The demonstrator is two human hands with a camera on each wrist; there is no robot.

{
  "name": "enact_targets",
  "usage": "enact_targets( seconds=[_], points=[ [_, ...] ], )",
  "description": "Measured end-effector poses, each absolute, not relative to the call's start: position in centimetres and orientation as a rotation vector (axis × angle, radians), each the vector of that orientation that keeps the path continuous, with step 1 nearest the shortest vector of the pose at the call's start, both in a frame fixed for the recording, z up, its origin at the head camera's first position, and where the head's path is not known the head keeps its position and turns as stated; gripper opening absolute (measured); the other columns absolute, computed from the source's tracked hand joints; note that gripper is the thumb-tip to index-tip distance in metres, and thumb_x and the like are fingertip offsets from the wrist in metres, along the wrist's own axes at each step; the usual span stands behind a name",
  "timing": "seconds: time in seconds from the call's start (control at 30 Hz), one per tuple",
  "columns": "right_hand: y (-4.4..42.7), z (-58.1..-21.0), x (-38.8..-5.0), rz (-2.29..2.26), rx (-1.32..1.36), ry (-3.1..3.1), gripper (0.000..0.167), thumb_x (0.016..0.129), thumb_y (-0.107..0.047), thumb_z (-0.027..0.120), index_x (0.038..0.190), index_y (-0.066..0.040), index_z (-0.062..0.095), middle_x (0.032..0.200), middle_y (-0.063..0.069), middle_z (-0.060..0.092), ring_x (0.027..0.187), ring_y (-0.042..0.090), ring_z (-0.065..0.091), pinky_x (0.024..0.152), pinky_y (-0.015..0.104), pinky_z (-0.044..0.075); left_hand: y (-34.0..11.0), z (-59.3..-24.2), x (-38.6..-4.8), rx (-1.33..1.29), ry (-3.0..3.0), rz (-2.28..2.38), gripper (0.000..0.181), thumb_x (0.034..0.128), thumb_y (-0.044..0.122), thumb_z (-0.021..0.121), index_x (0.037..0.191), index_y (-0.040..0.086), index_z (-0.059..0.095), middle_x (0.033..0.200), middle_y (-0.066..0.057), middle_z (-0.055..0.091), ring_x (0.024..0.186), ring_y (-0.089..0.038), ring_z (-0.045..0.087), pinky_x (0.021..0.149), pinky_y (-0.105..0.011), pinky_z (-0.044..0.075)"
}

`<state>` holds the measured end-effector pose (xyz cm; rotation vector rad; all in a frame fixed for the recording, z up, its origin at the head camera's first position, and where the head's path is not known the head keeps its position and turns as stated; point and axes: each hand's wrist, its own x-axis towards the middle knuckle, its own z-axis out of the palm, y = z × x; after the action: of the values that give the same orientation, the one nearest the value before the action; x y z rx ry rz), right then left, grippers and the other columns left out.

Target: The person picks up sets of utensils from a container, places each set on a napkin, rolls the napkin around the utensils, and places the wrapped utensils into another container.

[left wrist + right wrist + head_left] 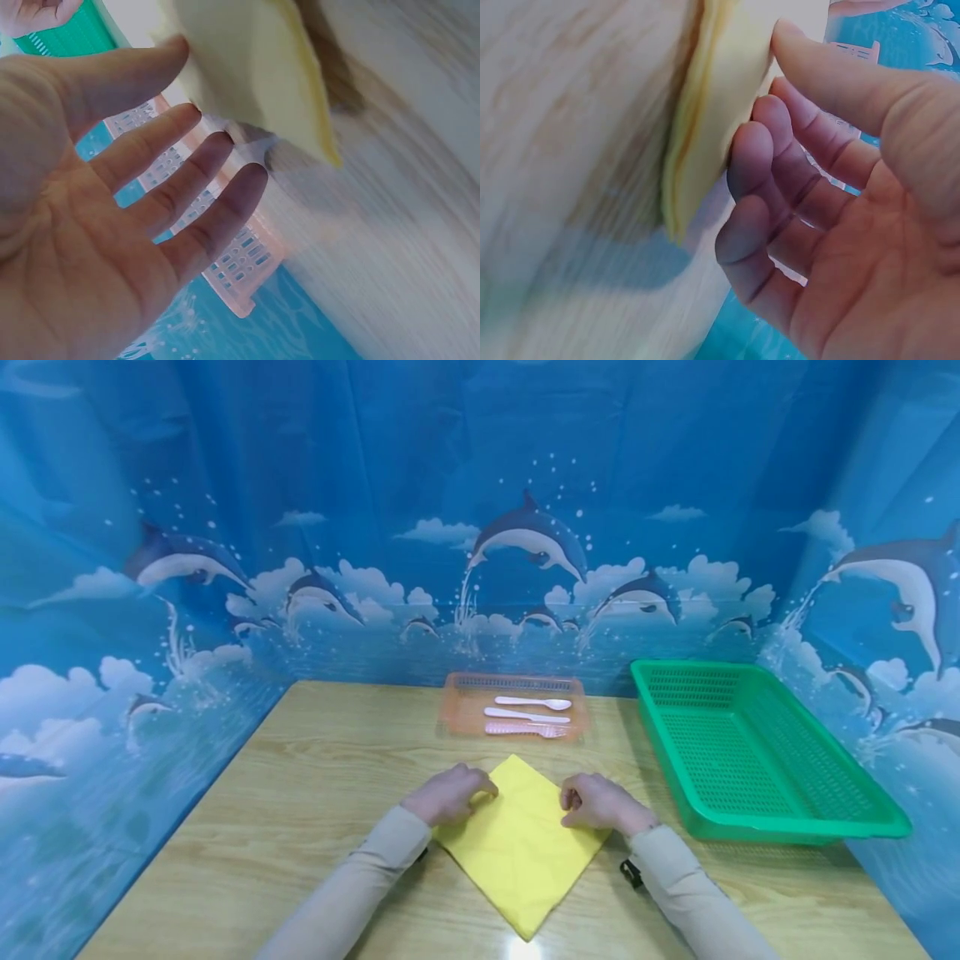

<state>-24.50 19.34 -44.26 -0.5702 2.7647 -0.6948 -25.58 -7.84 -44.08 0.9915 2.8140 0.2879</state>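
Note:
A folded yellow cloth (522,852) lies on the wooden table as a diamond, one corner towards me; layered edges show in the right wrist view. My left hand (452,795) is at its upper left edge. In the left wrist view, that hand's thumb and fingertips (217,142) are spread apart along the cloth (232,67). My right hand (597,802) is at the upper right edge, thumb and index apart. In the right wrist view its loosely bent fingers (751,150) are beside the cloth (720,112), the thumb tip against it.
Behind the cloth, a shallow orange basket (459,706) holds a white spoon (532,702), a knife (525,715) and a fork (523,728). A large green basket (678,777) stands at the right. A blue dolphin-print curtain (375,485) borders the table's back and sides.

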Motion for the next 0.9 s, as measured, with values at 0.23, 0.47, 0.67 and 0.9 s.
enact_targets(
  seconds=[0.23,0.47,0.67,0.9],
  points=[
    [19.3,-44.2,-24.6,-0.684,-0.535,2.772,0.020,0.077,-0.010,0.081,0.079,-0.012,0.061,0.073,-0.002,0.055,0.070,0.013,0.049,0.063,0.027,0.042,-7.7,-44.3,-25.7,1.053,2.824,0.253,0.046,0.0824,-0.009,0.066,0.121,0.016,0.069,0.126,-0.004,0.066,0.109,-0.023,0.060,0.098,-0.037,0.052],
    [19.0,-44.1,-24.6,-0.588,-0.558,2.804,0.019,0.076,-0.009,0.081,0.078,-0.015,0.062,0.075,-0.004,0.056,0.072,0.013,0.049,0.064,0.029,0.042,-7.9,-44.2,-25.6,1.076,2.830,0.248,0.046,0.0823,-0.012,0.063,0.119,0.015,0.069,0.124,-0.005,0.066,0.108,-0.024,0.061,0.097,-0.038,0.052],
    [19.2,-43.9,-24.7,-0.590,-0.628,2.807,0.016,0.076,-0.007,0.076,0.073,-0.016,0.063,0.071,-0.006,0.058,0.068,0.012,0.051,0.062,0.028,0.043,-7.9,-44.0,-26.0,1.000,2.784,0.296,0.050,0.0832,-0.015,0.058,0.123,0.014,0.067,0.130,-0.007,0.063,0.118,-0.026,0.058,0.103,-0.039,0.049],
    [18.9,-43.8,-25.3,-0.648,-0.660,2.870,0.011,0.081,-0.005,0.065,0.075,-0.015,0.067,0.070,-0.006,0.060,0.064,0.010,0.050,0.059,0.024,0.044,-8.4,-43.5,-27.7,0.812,2.922,0.396,0.025,0.0954,0.014,0.062,0.120,0.011,0.068,0.120,-0.007,0.070,0.109,-0.024,0.065,0.096,-0.042,0.054]
  ],
)
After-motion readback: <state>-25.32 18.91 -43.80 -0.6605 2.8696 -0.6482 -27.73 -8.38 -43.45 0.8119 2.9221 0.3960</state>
